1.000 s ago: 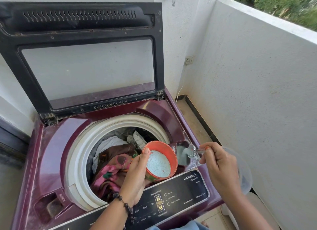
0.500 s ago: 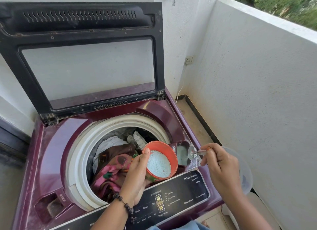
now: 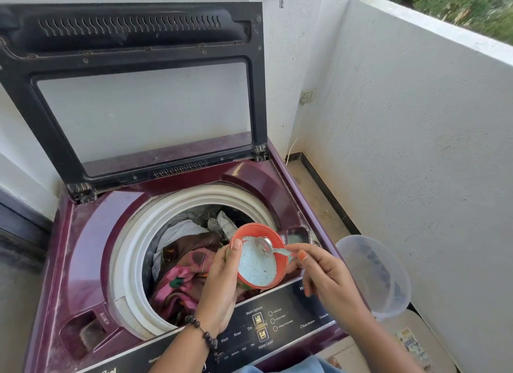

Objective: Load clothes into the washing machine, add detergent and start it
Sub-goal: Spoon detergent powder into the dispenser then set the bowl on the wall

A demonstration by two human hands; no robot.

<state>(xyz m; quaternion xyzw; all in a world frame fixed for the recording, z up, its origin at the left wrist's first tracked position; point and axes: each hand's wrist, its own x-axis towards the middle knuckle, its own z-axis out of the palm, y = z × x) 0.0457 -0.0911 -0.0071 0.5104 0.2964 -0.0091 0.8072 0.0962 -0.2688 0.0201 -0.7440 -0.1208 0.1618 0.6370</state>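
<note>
Orange detergent tub [image 3: 258,257] of pale blue powder, tilted, over the front rim of the washing machine [image 3: 91,233]. Gripped by the left hand [image 3: 222,286], fingers curled round its side. Spoon [image 3: 270,249] in the powder, pinched by the right hand [image 3: 324,275]. Clothes [image 3: 186,261] in the drum; lid [image 3: 133,89] raised behind.
</note>
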